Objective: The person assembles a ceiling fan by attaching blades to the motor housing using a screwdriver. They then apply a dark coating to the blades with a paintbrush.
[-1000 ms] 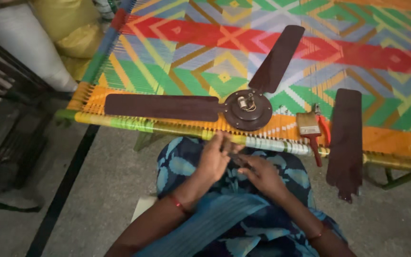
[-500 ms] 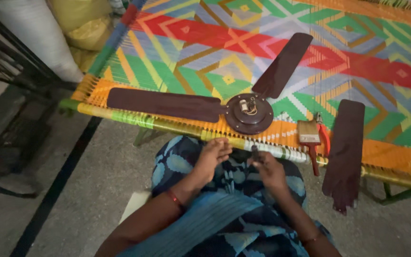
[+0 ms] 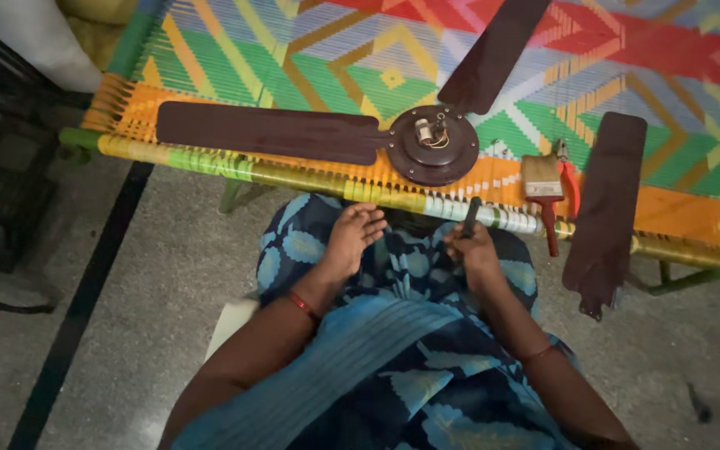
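A dark brown ceiling fan lies on a bright woven cot, its round motor hub (image 3: 432, 145) at the near edge with one blade (image 3: 268, 132) reaching left and another (image 3: 493, 52) pointing away. A third, loose blade (image 3: 604, 208) hangs over the cot's edge on the right. My right hand (image 3: 472, 252) grips a slim dark tool (image 3: 469, 217), its tip pointing up toward the hub. My left hand (image 3: 352, 237) rests on my lap over blue patterned cloth, fingers loosely together, holding nothing that I can see.
A paintbrush (image 3: 543, 191) with a red handle and red-handled pliers (image 3: 569, 178) lie on the cot between the hub and the loose blade. The cot's green-yellow rail (image 3: 210, 160) runs across in front of my knees. A white sack (image 3: 35, 46) stands at the upper left on the stone floor.
My hands have parted: the left one drew back onto my lap, the right one now holds the dark tool upright. The view has moved closer to the cot.
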